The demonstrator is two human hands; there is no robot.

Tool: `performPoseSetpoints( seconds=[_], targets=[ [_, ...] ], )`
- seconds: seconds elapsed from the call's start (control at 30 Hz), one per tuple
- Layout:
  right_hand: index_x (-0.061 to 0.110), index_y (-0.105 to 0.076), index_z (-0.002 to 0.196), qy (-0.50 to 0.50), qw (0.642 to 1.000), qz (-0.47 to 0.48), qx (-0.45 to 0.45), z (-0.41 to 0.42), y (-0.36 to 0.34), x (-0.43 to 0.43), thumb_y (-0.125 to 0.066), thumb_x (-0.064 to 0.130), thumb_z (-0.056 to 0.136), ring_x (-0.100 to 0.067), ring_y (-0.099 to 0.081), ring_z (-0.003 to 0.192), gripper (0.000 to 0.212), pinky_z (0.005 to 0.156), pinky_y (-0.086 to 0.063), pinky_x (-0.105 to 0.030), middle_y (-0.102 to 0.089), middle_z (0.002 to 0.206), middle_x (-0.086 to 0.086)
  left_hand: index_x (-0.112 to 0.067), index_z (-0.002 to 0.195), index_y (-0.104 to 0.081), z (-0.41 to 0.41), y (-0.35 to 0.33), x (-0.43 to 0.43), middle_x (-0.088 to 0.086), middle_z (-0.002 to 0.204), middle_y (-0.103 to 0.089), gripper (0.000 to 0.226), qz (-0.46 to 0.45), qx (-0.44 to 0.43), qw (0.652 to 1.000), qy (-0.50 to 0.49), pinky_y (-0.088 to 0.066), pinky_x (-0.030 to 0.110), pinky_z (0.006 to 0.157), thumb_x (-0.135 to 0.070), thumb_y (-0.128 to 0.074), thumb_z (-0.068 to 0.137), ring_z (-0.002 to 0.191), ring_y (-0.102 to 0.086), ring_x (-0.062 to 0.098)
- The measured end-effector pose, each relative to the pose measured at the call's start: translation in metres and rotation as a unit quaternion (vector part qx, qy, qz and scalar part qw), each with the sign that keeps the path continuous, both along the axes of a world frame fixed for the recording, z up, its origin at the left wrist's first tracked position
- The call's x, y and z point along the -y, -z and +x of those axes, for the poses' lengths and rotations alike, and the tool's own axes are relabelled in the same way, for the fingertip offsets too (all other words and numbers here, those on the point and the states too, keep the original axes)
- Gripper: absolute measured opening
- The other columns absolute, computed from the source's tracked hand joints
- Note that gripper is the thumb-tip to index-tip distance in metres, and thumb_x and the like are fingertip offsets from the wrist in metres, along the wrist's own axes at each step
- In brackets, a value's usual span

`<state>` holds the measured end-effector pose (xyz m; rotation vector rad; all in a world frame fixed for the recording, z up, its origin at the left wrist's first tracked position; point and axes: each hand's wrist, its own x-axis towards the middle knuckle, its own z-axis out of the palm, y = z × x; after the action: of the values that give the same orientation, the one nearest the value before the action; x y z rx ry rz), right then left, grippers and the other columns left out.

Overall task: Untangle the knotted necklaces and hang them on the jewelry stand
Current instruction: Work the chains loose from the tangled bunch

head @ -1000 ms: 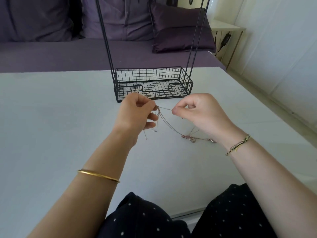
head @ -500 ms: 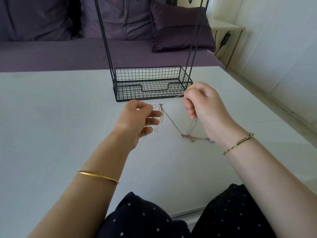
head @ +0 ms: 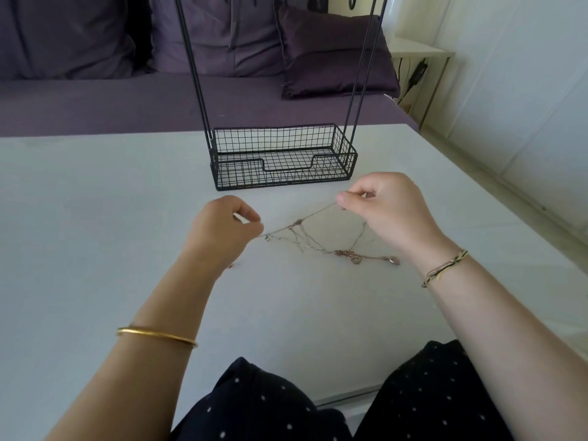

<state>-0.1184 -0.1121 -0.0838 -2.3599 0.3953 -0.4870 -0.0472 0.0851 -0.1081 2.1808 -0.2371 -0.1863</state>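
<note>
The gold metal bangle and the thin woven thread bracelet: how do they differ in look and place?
The gold metal bangle is one smooth plain band, far up the left forearm; the thin woven thread bracelet has several coloured strands and sits at the right wrist. Both circle an arm.

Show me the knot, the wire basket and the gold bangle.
knot (head: 298, 222), head view: small tangle where the strands meet
wire basket (head: 238, 173), head view: front wall
gold bangle (head: 156, 333), head view: middle of the band
</note>
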Motion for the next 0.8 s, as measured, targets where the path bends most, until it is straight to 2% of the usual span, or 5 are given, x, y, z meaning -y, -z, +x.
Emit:
performPoseSetpoints(
  seconds=[0.13,0.43,0.5,0.6,0.8],
  targets=[
    [0.017,-0.072,0.073,0.017,1.000,0.001,-0.022,0.001,0.003,0.001,-0.068,0.029,0.084,-0.015,-0.059,0.073,0.017,0.072,-0.048,-0.035,-0.066,0.073,0.007,-0.021,0.085,-0.059,0.008,0.007,-0.011,-0.001,0.083,-0.053,0.010,0.174,0.043,0.984,-0.006,-0.039,0.027,0.059,-0.013,-0.063,0.086,0.066,-0.055,0.021],
    [0.006,-0.071,0.074,-0.044,0.994,0.070,0.068,-0.001,-0.008,-0.015,-0.064,0.019,0.088,0.000,-0.042,0.044,0.021,0.047,-0.029,-0.012,-0.045,0.047,0.011,-0.018,0.102,-0.062,0.000,0.013,-0.001,0.005,0.111,-0.053,0.012,0.331,0.164,0.929,-0.009,-0.033,0.035,0.081,-0.016,-0.053,0.094,0.106,-0.047,0.030],
    [0.005,-0.071,0.074,-0.059,0.992,0.075,0.078,-0.001,-0.011,-0.018,-0.064,0.020,0.089,0.000,-0.042,0.045,0.022,0.048,-0.029,-0.013,-0.046,0.049,0.011,-0.020,0.098,-0.066,-0.001,0.009,0.006,0.001,0.105,-0.059,0.015,0.251,0.173,0.952,0.012,-0.035,0.028,0.078,-0.015,-0.053,0.093,0.104,-0.051,0.025],
    [0.008,-0.071,0.074,-0.077,0.990,0.083,0.087,-0.002,-0.014,-0.022,-0.064,0.022,0.089,-0.001,-0.041,0.049,0.022,0.050,-0.031,-0.012,-0.051,0.059,0.003,-0.021,0.092,-0.071,-0.009,0.001,0.020,-0.011,0.083,-0.064,0.011,0.019,0.044,0.994,0.095,-0.038,0.008,0.055,-0.014,-0.065,0.088,0.076,-0.057,0.006],
    [0.016,-0.070,0.069,-0.081,0.981,0.131,0.117,-0.004,-0.019,-0.026,-0.064,0.020,0.089,-0.001,-0.043,0.054,0.020,0.053,-0.033,-0.011,-0.061,0.061,0.003,-0.017,0.090,-0.068,-0.016,0.007,0.040,-0.005,0.079,-0.064,0.009,-0.039,0.010,0.991,0.131,-0.039,0.006,0.051,-0.014,-0.072,0.083,0.068,-0.056,0.006]
  ],
)
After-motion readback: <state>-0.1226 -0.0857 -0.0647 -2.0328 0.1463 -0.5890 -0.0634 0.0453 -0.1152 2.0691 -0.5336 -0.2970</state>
